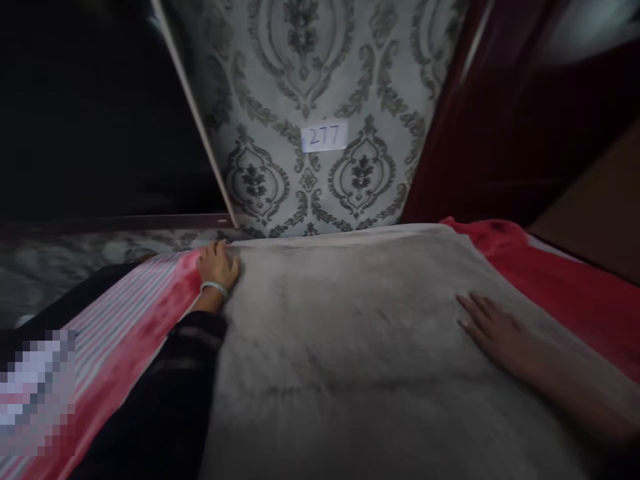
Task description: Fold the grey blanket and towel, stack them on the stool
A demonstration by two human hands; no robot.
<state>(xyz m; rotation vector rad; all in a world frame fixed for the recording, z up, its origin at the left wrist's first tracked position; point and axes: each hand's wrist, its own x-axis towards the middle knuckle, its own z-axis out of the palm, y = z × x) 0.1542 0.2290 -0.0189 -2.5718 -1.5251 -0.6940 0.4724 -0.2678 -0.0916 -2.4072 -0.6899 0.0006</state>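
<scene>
A grey, soft-looking cloth lies spread over a bed-like surface, with faint creases across it. At its far left corner rests my left hand, with a pale bracelet on the wrist and a dark sleeve. Its fingers are a little bent and apart, and I see nothing held in them. On the right half of the grey cloth my right hand lies flat, fingers stretched out and slightly blurred by motion.
Red and striped fabric shows along the left side, and red fabric along the right. Behind stands a patterned wall bearing a paper label marked 277. A dark screen-like panel is at left, dark red furniture at right.
</scene>
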